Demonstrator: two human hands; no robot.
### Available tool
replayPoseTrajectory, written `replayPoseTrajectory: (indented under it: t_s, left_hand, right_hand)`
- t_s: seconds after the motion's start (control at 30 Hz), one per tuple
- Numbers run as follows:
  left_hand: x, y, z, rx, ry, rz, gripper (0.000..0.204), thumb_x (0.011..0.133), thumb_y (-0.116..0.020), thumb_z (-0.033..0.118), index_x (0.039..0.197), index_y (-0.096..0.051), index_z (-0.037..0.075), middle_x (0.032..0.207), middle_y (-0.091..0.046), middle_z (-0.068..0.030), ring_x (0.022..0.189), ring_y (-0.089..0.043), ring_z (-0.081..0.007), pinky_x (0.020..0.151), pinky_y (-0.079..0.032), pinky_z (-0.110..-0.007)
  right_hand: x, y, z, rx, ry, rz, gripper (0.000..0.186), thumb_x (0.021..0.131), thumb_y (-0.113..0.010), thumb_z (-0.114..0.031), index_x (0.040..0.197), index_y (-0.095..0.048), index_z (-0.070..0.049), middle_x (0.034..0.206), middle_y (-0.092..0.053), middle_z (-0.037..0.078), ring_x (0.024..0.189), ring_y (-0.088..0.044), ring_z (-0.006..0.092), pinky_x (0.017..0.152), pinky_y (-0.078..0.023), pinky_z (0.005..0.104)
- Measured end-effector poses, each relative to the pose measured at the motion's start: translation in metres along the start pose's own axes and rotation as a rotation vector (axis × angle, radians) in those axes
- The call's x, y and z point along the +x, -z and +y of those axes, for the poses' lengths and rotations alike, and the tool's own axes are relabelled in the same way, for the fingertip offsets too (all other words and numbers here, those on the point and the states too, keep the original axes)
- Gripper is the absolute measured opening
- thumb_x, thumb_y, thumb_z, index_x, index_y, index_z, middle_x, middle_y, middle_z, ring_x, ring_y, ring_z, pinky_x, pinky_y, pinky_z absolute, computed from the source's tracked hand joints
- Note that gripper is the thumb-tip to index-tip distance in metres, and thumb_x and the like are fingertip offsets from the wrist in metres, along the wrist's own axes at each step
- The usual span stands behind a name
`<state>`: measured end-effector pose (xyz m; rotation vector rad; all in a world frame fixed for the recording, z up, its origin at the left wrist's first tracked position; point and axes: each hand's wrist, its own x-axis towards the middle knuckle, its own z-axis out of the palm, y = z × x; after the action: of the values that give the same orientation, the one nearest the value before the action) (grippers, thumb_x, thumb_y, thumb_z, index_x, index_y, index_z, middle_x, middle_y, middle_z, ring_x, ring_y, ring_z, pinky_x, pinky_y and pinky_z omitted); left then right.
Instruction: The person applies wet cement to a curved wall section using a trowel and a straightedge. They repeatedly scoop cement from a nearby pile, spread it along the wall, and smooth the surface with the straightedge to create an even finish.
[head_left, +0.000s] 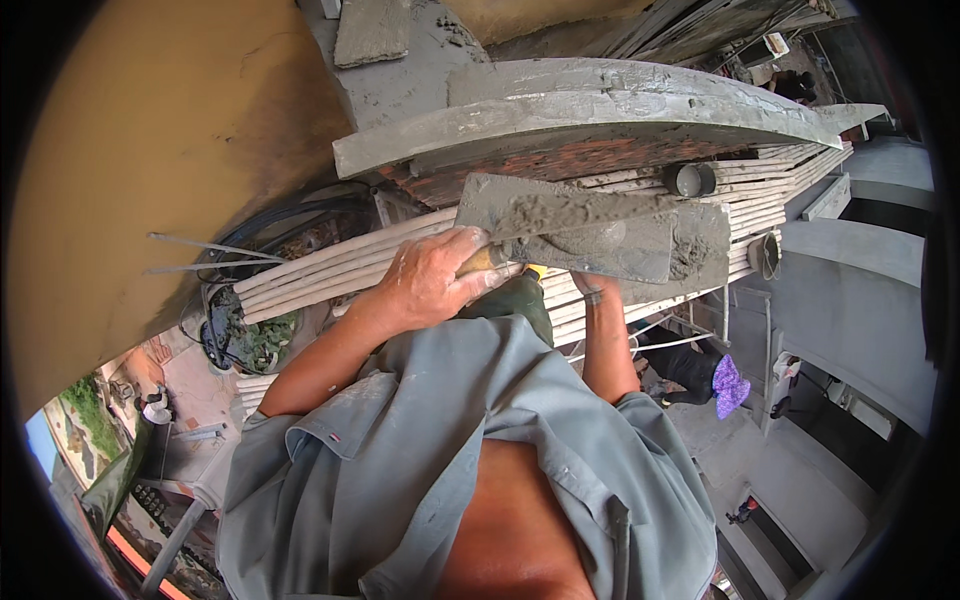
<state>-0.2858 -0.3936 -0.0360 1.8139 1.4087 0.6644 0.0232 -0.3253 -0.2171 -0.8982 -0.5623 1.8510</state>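
My left hand [430, 272], dusted with cement, is wrapped round the worn wooden handle of a trowel [485, 262]. Its narrow-looking blade, smeared with wet mortar, reaches right across a flat grey mortar board [490, 198]. More mortar [690, 258] lies on the board's right part. Beneath the board's near edge my right hand [597, 284] supports it; the board hides most of its fingers. Just beyond the board runs a curved, grey-plastered ledge [560, 108] with red brick under it.
I am above a platform of pale poles [350, 262]. A bucket [690, 180] stands on the poles, and another bucket [765, 256] is at their right edge. Black cables [265, 225] coil at left. Lower down at right is a person with a purple head covering [730, 386].
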Motion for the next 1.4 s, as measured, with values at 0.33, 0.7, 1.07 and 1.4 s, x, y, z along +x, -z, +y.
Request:
replayPoseTrajectory:
  t_s: [0.33,0.7,1.07,1.4]
  left_hand:
    - [-0.006,-0.019,-0.048,-0.882,0.607,-0.431,0.05,0.105,-0.048,0.052,0.096,-0.058,0.004,0.069,-0.055,-0.0029,0.053,-0.052,-0.0099,0.044,-0.045,-0.026]
    - [0.014,-0.012,-0.006,-0.319,-0.037,-0.262,0.036,0.098,-0.055,0.032,0.113,-0.056,-0.001,0.08,-0.061,-0.0193,0.07,-0.059,-0.0358,0.069,-0.051,-0.043]
    - [-0.022,0.008,-0.044,0.097,0.205,0.043,0.039,0.084,-0.075,0.022,0.113,-0.058,0.002,0.102,-0.065,-0.0243,0.095,-0.063,-0.0471,0.078,-0.05,-0.052]
    - [-0.044,-0.053,-0.086,0.253,0.3,0.247,0.034,0.083,-0.073,0.017,0.111,-0.06,0.003,0.102,-0.065,-0.0191,0.096,-0.065,-0.0425,0.078,-0.051,-0.053]
  right_hand:
    - [-0.003,-0.025,0.002,-1.711,0.485,0.009,0.058,0.086,-0.076,-0.028,0.136,-0.056,-0.006,0.141,-0.056,0.018,0.127,-0.055,0.0357,0.106,-0.045,0.0456]
    - [0.014,-0.008,0.015,-0.464,0.0,0.055,0.041,0.098,-0.067,-0.022,0.134,-0.057,-0.007,0.127,-0.062,0.01,0.117,-0.058,0.024,0.102,-0.049,0.0397]
    - [0.011,0.021,0.039,-0.808,0.223,-0.013,0.045,0.1,-0.064,-0.02,0.14,-0.05,-0.006,0.137,-0.057,0.01,0.125,-0.055,0.026,0.109,-0.045,0.0413]
    - [0.001,-0.083,0.032,-1.392,0.404,0.038,0.023,0.08,-0.074,-0.01,0.101,-0.07,0.0,0.097,-0.072,0.022,0.094,-0.069,0.0418,0.082,-0.053,0.046]
